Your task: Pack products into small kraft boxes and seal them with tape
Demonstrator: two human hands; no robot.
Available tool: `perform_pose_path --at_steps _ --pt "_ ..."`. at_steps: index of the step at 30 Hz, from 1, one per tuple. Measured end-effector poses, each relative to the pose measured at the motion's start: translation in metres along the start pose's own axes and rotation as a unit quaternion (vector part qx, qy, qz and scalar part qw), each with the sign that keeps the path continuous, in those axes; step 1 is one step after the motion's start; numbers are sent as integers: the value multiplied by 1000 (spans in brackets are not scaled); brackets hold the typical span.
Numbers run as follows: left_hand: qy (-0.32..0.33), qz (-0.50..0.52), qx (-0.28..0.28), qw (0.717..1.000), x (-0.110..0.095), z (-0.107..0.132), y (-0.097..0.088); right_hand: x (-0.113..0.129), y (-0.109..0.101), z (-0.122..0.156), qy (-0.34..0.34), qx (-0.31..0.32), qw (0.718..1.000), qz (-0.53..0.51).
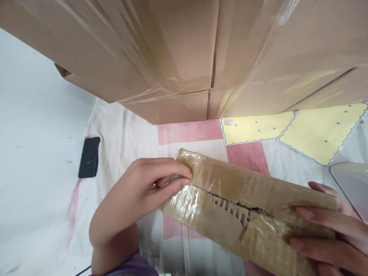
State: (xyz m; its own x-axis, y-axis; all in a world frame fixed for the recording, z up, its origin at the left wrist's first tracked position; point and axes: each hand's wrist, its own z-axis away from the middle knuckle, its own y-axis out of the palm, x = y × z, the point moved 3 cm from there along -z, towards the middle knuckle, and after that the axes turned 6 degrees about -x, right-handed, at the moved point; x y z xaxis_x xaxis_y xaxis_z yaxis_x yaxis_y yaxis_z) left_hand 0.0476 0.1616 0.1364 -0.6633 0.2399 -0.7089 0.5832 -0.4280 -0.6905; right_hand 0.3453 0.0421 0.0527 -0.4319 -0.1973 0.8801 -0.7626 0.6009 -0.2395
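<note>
A long, flat cardboard box (230, 195) wrapped in clear tape lies across a white and pink cloth, with a torn, jagged seam along its middle. My left hand (140, 195) pinches the tape at the box's left end, fingers closed on it. My right hand (330, 226) lies over the box's right end, fingers stretched along the cardboard and pressing it down.
A large taped cardboard box (201, 50) fills the top of the view, just behind the small one. A black phone (89, 157) lies on the cloth at the left. Yellow paper shapes (319, 130) lie at the right, beside a pale grey object (352, 184).
</note>
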Motion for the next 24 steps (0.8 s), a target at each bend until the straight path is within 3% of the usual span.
perform_pose_path --at_steps 2,6,11,16,20,24 --pt "28 1 -26 999 -2 1 -3 7 5 0 -56 27 997 35" --pt "79 8 -60 995 -6 6 -9 23 19 -10 -72 61 996 5" --pt "82 -15 -7 997 -5 5 1 33 36 -9 -94 -19 995 -35" --pt "73 -72 -51 993 -6 8 4 22 35 -4 -194 -70 978 -28" --pt "45 -102 -64 992 -6 12 5 6 27 -5 -216 -64 974 -11" --pt "24 -81 -93 992 -2 8 4 3 26 -3 -222 -103 969 -26"
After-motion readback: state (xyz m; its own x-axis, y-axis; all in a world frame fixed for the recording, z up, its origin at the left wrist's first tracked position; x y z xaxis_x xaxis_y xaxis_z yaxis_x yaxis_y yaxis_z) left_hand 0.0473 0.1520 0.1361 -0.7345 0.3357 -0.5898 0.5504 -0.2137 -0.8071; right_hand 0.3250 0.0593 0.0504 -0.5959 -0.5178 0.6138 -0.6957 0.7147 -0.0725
